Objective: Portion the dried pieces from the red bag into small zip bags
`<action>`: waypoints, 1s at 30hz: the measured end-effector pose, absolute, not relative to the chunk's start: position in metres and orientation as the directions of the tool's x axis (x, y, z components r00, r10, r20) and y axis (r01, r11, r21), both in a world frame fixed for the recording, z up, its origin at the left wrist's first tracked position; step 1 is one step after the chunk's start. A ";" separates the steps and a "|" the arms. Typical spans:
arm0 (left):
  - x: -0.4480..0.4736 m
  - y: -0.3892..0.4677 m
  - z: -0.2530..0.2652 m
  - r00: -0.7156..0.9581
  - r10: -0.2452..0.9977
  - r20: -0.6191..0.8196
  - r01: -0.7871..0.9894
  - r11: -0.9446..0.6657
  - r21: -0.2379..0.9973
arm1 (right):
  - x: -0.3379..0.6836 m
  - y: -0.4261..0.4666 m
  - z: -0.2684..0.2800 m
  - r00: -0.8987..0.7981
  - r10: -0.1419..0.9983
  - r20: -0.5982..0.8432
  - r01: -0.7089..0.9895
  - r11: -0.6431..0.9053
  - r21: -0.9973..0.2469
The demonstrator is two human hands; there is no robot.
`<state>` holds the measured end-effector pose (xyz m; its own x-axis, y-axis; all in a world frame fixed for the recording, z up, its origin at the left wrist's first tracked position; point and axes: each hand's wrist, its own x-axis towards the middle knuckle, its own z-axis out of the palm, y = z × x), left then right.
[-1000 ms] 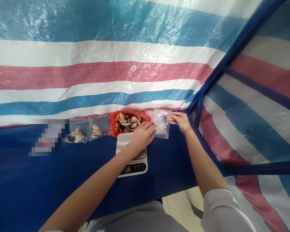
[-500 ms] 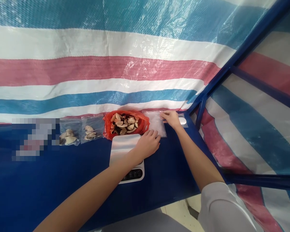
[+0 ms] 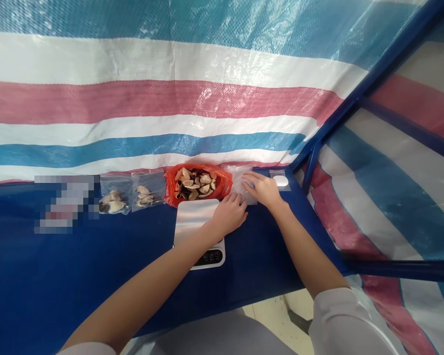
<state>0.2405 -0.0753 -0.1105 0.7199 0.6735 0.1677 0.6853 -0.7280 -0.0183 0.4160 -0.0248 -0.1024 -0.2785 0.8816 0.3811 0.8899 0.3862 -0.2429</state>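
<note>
1. Our right hand (image 3: 263, 190) is over the clear plastic bags (image 3: 241, 173), thumb and fingers a bit apart. We can't tell if it has any film pinched.
2. Our left hand (image 3: 228, 215) has its fingers loosely bent at the near edge of those bags, with nothing visible in its grip. We'd guess it's there to stop slippery plastic sliding; the palm side is hidden.
3. The bags lie flat on the counter (image 3: 266, 256), just right of the red bag (image 3: 169, 193). That one's mouth is wide open, probably so the brownish pieces (image 3: 204, 186) are easy to grab.
4. The scale (image 3: 194, 217) sits in front of it, keys facing us, likely for easy reach, though our left arm partly covers it.
5. Two filled bags (image 3: 113, 201) (image 3: 145, 196) sit off left, seemingly kept apart from the unfilled ones.
</note>
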 end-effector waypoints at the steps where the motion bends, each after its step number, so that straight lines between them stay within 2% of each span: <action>1: 0.240 -0.076 -0.110 0.723 0.669 0.173 0.681 -0.732 -0.018 | 0.414 -0.025 -0.106 -0.325 0.868 0.375 0.881 0.422 -0.214; 3: 0.239 -0.076 -0.108 0.732 0.658 0.175 0.669 -0.743 -0.008 | 0.411 -0.022 -0.115 -0.402 0.842 0.359 0.862 0.481 -0.162; 7: 0.238 -0.076 -0.107 0.749 0.644 0.152 0.651 -0.759 0.006 | 0.413 -0.013 -0.128 -0.449 0.837 0.312 0.856 0.503 -0.119; 19: 0.248 -0.068 -0.102 0.700 0.711 0.063 0.711 -0.703 0.039 | 0.415 0.004 -0.126 -0.516 0.831 0.206 0.822 0.548 -0.152; 22: 0.250 -0.069 -0.098 0.686 0.722 0.090 0.720 -0.691 0.060 | 0.417 0.002 -0.119 -0.449 0.858 0.248 0.841 0.500 -0.207; 27: 0.242 -0.082 -0.085 0.687 0.706 0.175 0.705 -0.705 0.079 | 0.420 -0.021 -0.107 -0.221 0.915 0.337 0.861 0.346 -0.373; 30: 0.227 -0.094 -0.074 0.680 0.694 0.236 0.699 -0.711 0.076 | 0.416 -0.045 -0.104 -0.158 0.922 0.354 0.837 0.315 -0.448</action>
<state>0.2270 -0.0936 -0.0736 0.6802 0.6941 0.2358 0.6990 -0.7110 0.0763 0.4159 -0.0454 -0.1044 -0.1575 0.9217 0.3544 0.8366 0.3152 -0.4479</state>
